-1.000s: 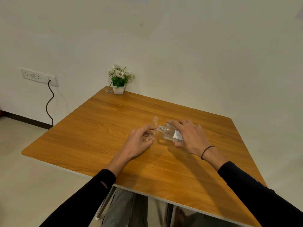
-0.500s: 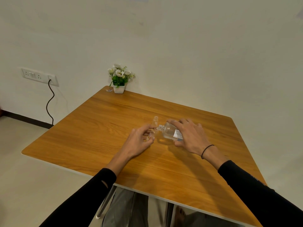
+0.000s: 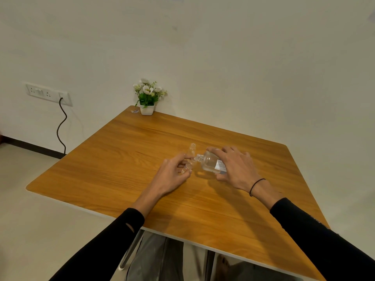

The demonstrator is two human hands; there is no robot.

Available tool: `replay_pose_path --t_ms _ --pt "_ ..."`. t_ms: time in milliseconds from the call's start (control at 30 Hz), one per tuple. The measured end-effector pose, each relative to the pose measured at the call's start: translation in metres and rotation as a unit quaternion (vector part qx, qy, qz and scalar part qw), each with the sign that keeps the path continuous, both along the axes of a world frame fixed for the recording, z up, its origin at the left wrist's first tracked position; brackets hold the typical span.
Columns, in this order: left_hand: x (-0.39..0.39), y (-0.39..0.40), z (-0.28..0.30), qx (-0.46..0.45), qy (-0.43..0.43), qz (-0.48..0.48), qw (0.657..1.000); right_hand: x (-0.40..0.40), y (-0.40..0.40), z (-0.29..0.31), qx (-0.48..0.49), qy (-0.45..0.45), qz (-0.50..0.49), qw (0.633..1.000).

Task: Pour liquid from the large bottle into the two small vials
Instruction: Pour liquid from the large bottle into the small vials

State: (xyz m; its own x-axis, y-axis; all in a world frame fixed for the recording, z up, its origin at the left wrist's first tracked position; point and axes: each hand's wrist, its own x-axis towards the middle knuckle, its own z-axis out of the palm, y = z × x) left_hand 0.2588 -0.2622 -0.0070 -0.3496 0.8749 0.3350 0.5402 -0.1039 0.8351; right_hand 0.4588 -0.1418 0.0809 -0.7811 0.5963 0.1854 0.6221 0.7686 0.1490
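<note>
Head view: right hand (image 3: 235, 167) tipping large bottle (image 3: 210, 163) onto vial (image 3: 188, 166).

Wood table, clear glassy bottle and vials, matt cloth sleeves.
We see the table (image 3: 121, 159) as orange-brown wood grain, smooth with a soft sheen and a pale edge band. The large bottle (image 3: 209, 163) looks clear and glossy, glass or plastic we cannot tell, with a white paper label (image 3: 220, 165). The held vial (image 3: 187, 166) and the standing vial (image 3: 191, 150) are clear and shiny too. Sleeves (image 3: 324, 240) are black matt cloth; a thin black cord band (image 3: 256, 185) sits on the right wrist. The flower pot (image 3: 147, 109) is smooth white, the wall (image 3: 223, 57) matt painted, the table leg (image 3: 129, 252) pale metal-looking.
</note>
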Motion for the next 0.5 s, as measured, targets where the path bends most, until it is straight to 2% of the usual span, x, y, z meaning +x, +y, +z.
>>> replay_pose_path --t_ms 500 --pt "0.0004 0.0005 0.0008 -0.007 -0.007 -0.003 1.000 0.0000 -0.0012 0.0033 -0.006 -0.002 0.003 1.000"
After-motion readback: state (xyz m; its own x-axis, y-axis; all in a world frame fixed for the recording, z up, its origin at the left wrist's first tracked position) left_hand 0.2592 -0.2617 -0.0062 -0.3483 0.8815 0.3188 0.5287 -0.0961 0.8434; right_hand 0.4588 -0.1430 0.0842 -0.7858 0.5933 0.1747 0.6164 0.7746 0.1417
